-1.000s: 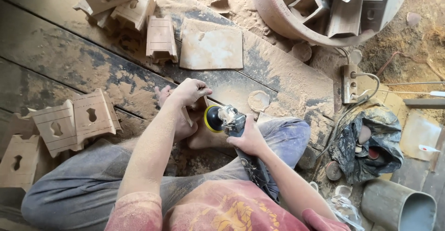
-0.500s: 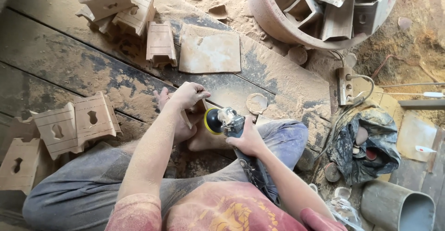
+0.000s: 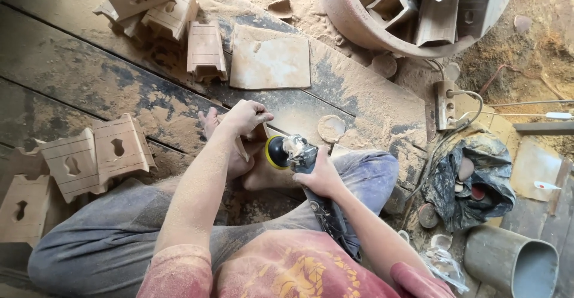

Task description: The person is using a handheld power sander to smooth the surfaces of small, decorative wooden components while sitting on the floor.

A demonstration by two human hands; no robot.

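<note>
My left hand (image 3: 244,117) grips a small wooden piece (image 3: 258,134) and holds it down against my bare foot (image 3: 263,175). In my right hand (image 3: 321,175) is a power sander (image 3: 293,152) with a yellow-rimmed black disc, and the disc presses against that wooden piece. The sander's cable runs back under my right forearm. I sit on a dusty dark plank floor (image 3: 89,82) with my legs folded, in grey trousers and a red shirt.
Carved wooden pieces with keyhole cut-outs (image 3: 95,154) lie at my left, more (image 3: 161,8) at the top left. A flat board (image 3: 270,58) lies ahead. A large round basin (image 3: 412,11) holds wooden parts. A power strip (image 3: 445,103), dark bag (image 3: 472,178) and grey pipe (image 3: 511,262) lie right.
Both hands stay on the wooden piece and the sander; the view has shifted slightly, nothing else has moved.
</note>
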